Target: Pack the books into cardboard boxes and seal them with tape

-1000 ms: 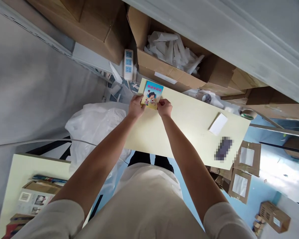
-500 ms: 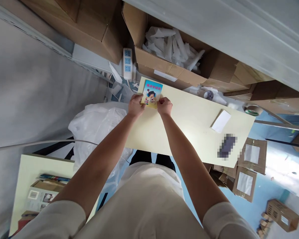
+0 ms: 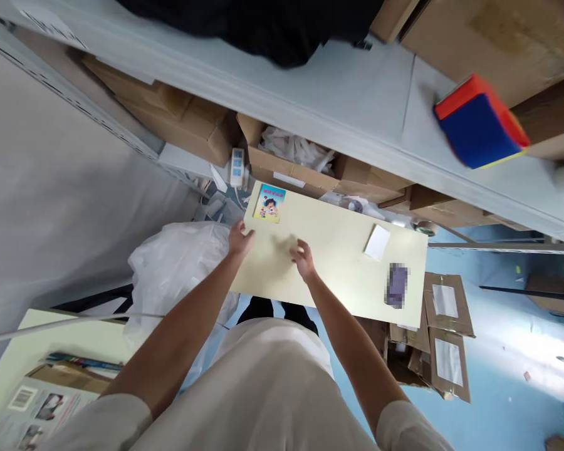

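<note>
head view: the booklet (image 3: 269, 203) lies flat near the far left corner of the desk (image 3: 329, 275), its cover up, blue at the top and yellow at the bottom, and both hands are apart from it. the left hand (image 3: 240, 240) is at the desk's left edge, just below the booklet, thumb and fingers moderately wide with a gap between. the right hand (image 3: 303, 258) is over the middle of the desk, its fingers loosely curled and narrowly parted; whether they touch the surface, i cannot tell. to the right lie a white rectangular item (image 3: 377, 242) and a blurred dark object (image 3: 397, 286). beyond the far edge, an open carton (image 3: 289, 177) holds crumpled white material (image 3: 296, 149).
</note>
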`<state>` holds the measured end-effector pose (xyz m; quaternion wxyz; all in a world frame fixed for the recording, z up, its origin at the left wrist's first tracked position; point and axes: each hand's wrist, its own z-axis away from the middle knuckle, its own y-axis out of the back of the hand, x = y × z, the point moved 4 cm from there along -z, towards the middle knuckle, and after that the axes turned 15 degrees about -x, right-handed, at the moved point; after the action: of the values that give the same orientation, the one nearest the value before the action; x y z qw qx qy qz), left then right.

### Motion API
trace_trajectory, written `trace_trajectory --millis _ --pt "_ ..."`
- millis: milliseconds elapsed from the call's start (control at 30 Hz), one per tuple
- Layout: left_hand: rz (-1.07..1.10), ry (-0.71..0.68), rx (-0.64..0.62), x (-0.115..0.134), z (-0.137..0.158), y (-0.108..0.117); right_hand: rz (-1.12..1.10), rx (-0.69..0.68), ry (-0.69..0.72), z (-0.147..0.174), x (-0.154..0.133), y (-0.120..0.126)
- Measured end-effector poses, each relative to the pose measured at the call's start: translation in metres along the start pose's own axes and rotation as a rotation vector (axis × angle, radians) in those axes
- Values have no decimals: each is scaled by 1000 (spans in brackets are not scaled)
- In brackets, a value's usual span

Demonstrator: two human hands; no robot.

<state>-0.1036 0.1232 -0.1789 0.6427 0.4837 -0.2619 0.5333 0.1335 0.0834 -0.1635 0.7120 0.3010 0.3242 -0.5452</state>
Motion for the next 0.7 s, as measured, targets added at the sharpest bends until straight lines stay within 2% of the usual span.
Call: trace_trajectory --millis 67,133,233,300,433,533,600,700 --pt "2 28 59 0 30 -8 6 9 42 45 16 23" --pt "16 9 58 9 51 -22 32 22 89 78 22 52" --pt "85 -71 -38 48 63 -52 68 89 199 102 0 109" --pt "132 -181 -134 95 63 -74 100 182 310 108 -38 152" --pt "132 -502 -336 221 66 -119 213 431 605 117 -144 237" --pt "149 -599 -412 307 68 -156 281 578 737 111 -223 293" --pt "162 -583 -438 352 62 -184 286 595 744 91 -264 327" --pt "173 -642 -393 396 35 -224 408 452 823 43 -308 362"
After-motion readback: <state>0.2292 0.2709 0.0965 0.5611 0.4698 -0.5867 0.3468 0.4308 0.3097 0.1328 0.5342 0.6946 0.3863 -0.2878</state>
